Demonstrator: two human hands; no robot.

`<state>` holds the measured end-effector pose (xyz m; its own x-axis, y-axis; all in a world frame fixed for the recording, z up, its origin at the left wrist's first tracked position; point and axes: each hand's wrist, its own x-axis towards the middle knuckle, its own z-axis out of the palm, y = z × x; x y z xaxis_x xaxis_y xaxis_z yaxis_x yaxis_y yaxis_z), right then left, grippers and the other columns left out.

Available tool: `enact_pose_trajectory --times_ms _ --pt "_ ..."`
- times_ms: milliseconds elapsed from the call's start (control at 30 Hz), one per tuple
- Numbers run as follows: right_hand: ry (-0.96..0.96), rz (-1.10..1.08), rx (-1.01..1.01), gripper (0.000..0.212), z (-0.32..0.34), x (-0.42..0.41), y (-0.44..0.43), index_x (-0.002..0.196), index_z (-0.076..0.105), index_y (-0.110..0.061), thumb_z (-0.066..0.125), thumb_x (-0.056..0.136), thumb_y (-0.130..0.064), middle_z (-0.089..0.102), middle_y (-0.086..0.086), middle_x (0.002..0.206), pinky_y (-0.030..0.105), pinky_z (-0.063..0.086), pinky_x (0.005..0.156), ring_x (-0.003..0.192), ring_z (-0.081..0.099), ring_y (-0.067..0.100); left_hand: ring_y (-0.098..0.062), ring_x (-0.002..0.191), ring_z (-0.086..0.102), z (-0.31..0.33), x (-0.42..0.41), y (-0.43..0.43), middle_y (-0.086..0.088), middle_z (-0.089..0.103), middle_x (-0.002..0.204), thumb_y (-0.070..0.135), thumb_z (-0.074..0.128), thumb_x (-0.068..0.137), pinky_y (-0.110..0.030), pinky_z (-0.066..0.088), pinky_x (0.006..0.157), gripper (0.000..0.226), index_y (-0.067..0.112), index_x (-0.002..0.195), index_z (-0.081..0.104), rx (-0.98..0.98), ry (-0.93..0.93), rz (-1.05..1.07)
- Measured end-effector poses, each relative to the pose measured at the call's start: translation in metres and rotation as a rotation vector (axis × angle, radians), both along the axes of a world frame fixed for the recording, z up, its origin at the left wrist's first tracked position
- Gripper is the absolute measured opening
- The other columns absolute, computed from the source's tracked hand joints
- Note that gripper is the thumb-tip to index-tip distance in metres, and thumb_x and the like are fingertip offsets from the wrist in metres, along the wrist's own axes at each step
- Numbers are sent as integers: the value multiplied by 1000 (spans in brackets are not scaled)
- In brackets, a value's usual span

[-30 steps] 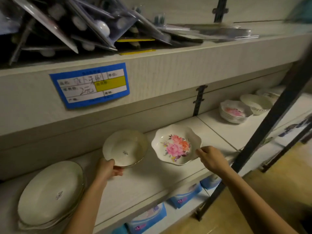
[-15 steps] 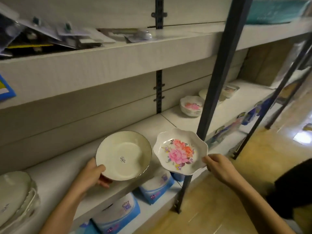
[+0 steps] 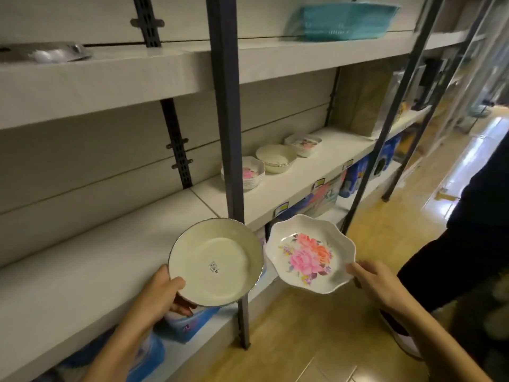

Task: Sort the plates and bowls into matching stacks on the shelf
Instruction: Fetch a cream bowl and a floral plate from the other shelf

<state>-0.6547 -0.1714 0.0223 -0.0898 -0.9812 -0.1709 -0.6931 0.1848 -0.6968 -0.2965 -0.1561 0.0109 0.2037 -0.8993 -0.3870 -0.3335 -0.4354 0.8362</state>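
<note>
My left hand grips the near rim of a plain cream plate with a barcode sticker, thumb on top. My right hand pinches the edge of a scalloped white plate printed with pink flowers. Both plates are held in the air in front of the shelf, side by side. Farther right on the shelf stand a stack of floral scalloped plates, a stack of cream bowls and another floral stack.
A dark metal upright rises just behind the cream plate, with a second one farther right. Blue packages fill the shelf below. A teal basket sits on the top shelf. A person in dark clothes stands at right.
Both plates have come off the shelf and are carried to the right. My view has swung right, so the large cream stack at left is out of sight and the right-hand stacks are nearer.
</note>
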Motion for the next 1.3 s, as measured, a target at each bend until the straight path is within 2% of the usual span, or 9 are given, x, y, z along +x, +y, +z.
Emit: enact_pose_trajectory --times_ms 267,333,467,567,667,767,933,1167,1300 --pt "-29 -105 -4 41 -2 -79 -29 53 48 -7 49 93 -17 40 5 48 30 30 55 45 35 15 -29 70 68 8 -81 -40 -10 59 91 0 40 90 -33 60 55 24 11 112 42 -17 40 -52" --pt "-34 -123 -3 40 -3 -95 -43 54 50 -6 50 93 -18 41 5 49 32 31 58 46 36 15 -28 69 69 7 -95 -55 -9 60 94 0 41 90 -37 61 58 26 13 113 42 -18 55 -48" --pt "-64 -120 4 40 -5 -125 -84 55 50 -5 49 93 -17 39 4 48 31 30 55 45 34 15 -29 72 67 2 -122 -88 -11 59 92 -3 41 90 -26 57 46 27 11 114 43 -26 79 -24" --pt "-73 -91 8 42 -9 -144 -125 52 46 -7 48 93 -16 37 0 45 31 28 55 45 32 15 -34 82 64 -4 -136 -120 -16 58 104 -3 41 90 -27 57 45 33 9 121 41 -23 115 28" --pt "-69 -75 28 46 -10 -159 -170 48 45 -10 49 93 -17 37 -4 41 32 29 56 44 33 15 -35 78 62 -5 -149 -151 -18 53 111 -6 39 90 -28 56 41 36 14 120 39 -19 167 101" --pt "-55 -42 25 47 -8 -171 -211 48 47 -12 48 94 -20 40 -5 39 32 30 55 43 34 14 -39 78 62 -4 -162 -178 -19 55 110 -7 39 89 -30 57 41 38 17 119 42 -43 159 180" --pt "-48 35 39 41 -6 -180 -272 58 56 -8 47 95 -22 48 1 51 32 35 58 49 42 15 -34 66 62 1 -179 -205 -7 57 89 -8 38 90 -29 55 37 35 15 116 42 -45 154 304" --pt "-52 302 83 36 -9 -160 -374 71 62 -1 45 96 -22 51 5 60 34 40 61 58 48 18 -28 75 57 3 -192 -227 -7 51 93 -10 40 89 -36 58 44 52 6 138 34 35 138 539" --pt "-22 469 49 41 -10 -136 -433 69 59 5 44 96 -22 60 15 67 40 45 65 66 56 31 -16 62 52 9 -210 -231 -13 53 92 -10 43 88 -11 41 28 43 0 130 39 50 57 717"
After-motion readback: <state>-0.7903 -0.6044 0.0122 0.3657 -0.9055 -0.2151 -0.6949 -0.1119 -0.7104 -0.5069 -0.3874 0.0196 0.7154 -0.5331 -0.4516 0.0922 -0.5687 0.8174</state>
